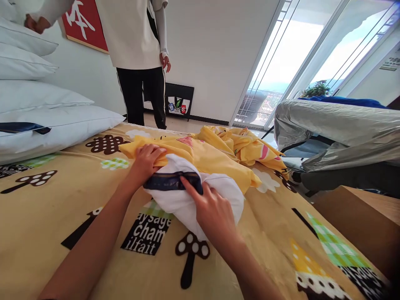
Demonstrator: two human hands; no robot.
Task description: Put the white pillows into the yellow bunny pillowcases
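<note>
Printed sheet (150,275): pillow (175,204) (yellow cover (212,160) beyond) under right fingers (191,188).

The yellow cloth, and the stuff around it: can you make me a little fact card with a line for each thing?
Yellow cloth: bunched up, covering the far part of the white pillow
Left hand: on the yellow cloth
Right hand: on the white pillow, index finger on its dark blue band
Underneath: patterned cloth with mushrooms
Picture's left: pillow stack
Picture's right: cardboard box
Far side: another person, standing
</note>
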